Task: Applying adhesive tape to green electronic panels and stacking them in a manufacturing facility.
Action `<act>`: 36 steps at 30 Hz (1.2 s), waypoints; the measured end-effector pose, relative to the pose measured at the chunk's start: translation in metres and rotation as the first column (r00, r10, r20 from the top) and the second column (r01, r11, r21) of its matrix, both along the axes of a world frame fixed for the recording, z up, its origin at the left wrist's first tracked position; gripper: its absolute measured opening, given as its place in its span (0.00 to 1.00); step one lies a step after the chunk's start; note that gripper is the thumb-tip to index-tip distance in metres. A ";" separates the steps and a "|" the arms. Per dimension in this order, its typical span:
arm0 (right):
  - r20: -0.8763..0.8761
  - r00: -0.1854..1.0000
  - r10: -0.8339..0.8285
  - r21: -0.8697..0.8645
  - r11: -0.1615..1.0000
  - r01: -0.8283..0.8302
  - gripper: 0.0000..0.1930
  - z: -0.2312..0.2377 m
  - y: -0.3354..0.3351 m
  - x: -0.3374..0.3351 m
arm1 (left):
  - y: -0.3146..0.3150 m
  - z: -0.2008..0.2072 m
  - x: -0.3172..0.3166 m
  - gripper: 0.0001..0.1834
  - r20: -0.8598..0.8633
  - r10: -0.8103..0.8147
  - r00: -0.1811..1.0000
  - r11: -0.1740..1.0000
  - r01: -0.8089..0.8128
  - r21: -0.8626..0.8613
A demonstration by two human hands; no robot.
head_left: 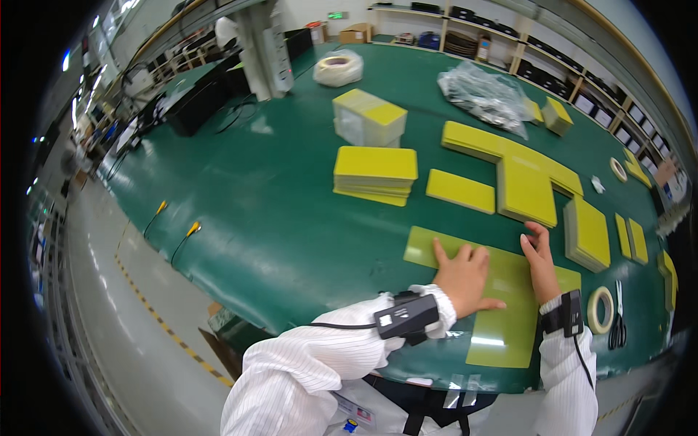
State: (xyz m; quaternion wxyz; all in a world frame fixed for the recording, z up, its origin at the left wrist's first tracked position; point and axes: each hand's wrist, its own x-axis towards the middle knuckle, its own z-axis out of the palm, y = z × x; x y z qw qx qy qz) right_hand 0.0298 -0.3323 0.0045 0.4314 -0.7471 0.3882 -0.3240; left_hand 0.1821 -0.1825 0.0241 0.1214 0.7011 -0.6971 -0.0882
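Green tabletop; spread left hand partly hides yellow sheet; right hand curled, cannot tell if gripping.

Yellow sheet partly hidden under left fingers, sleeves cut off below, badge illegible

Left forearm in white, finely striped sleeve: in from near edge, elbow bent, slanting far and right. Black strap-on wrist unit above cuff. Bare left hand: palm down, fingers spread toward far side, thumb out to right. Right forearm in matching sleeve: steeper, pointing far. Bare right hand: turned on edge, fingers loosely curled leftward, thumb apart from fingertips.
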 end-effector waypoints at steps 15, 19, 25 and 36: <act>0.571 0.799 0.187 0.330 0.840 -0.432 0.12 0.011 0.004 -0.067 | -0.024 -0.034 0.041 0.37 -0.014 0.080 0.997 0.964 -0.081 -0.254; 0.373 0.917 0.140 0.300 0.917 -0.262 0.08 0.019 -0.003 -0.084 | -0.024 -0.022 0.045 0.46 -0.138 -0.027 0.990 0.974 -0.005 -0.227; -0.137 0.987 0.087 -0.140 0.984 -0.106 0.07 0.016 -0.007 -0.077 | -0.026 -0.014 0.042 0.47 -0.100 -0.077 0.992 0.987 0.061 -0.150; -0.241 0.967 0.077 -0.335 0.929 -0.158 0.06 0.015 0.002 -0.077 | -0.032 -0.001 0.034 0.44 -0.194 -0.004 0.981 0.999 0.012 0.038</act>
